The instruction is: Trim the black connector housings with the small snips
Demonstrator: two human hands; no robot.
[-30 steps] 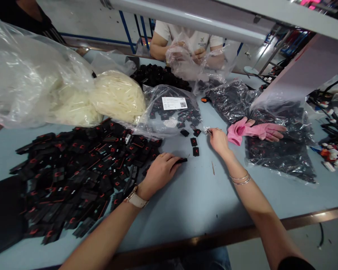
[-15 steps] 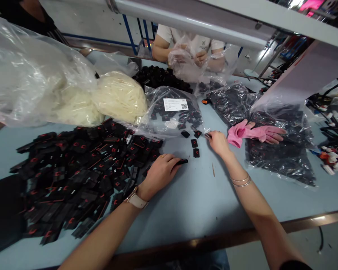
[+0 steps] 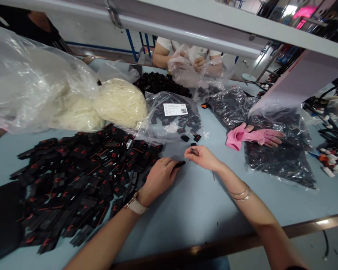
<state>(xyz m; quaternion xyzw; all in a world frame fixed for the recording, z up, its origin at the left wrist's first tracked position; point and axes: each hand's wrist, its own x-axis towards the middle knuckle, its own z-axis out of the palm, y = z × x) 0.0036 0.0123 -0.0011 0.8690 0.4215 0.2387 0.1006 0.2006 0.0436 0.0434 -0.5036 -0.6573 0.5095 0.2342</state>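
Over the middle of the table my left hand [image 3: 161,174] is closed, pinching a narrow black plastic part [image 3: 180,164] that sticks out past its fingertips. Just to the right, my right hand [image 3: 202,157] is closed on a small dark object [image 3: 194,151], mostly covered by the fingers and too small to name. Its fingertips are close to the end of the black part; whether they touch cannot be seen. Beyond the right hand lie small black pieces with red marks [image 3: 197,138], one partly hidden. A large pile of black plastic parts with red marks [image 3: 81,180] spreads left of my left hand.
Clear bags of cream-coloured pieces [image 3: 122,103] stand at the back left. A labelled bag of black parts [image 3: 173,118] lies ahead. Pink gloves [image 3: 253,135] rest on bagged dark parts [image 3: 278,165] at right. Across the table a person handles a plastic bag [image 3: 183,67]. A shelf [image 3: 242,22] crosses above.
My right hand has moved left and nearer to me, up to the black part in my left hand, and now covers some small pieces. The left hand keeps its hold; the view has shifted slightly.
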